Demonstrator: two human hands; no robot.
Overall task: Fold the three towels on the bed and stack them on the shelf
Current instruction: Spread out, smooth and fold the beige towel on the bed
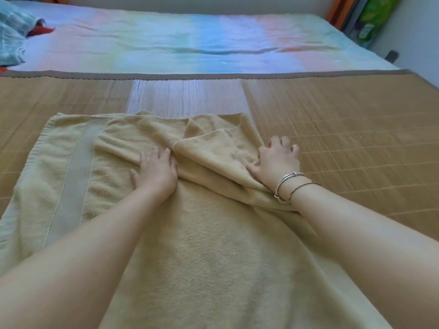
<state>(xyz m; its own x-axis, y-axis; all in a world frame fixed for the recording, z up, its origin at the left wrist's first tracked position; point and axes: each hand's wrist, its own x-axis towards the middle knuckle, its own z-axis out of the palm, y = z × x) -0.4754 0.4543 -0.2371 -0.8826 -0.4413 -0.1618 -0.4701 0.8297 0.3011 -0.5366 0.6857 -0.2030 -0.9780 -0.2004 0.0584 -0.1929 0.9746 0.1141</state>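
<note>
A large beige towel (204, 233) lies spread over the woven mat on the bed, with a loose fold bunched near its far right corner. My left hand (156, 172) presses flat on the towel's middle, fingers straight. My right hand (278, 160), with bracelets on the wrist, rests on the towel's right edge where the fold rises, fingers spread and partly over the mat; the thumb lies on the cloth. A light blue crumpled cloth (11, 36) lies at the far left of the bed.
A brown woven mat (356, 129) covers the near half of the bed. Beyond it is a pastel rainbow sheet (190, 43). Something red (40, 29) shows beside the blue cloth. Colourful items (373, 17) stand against the wall at the far right.
</note>
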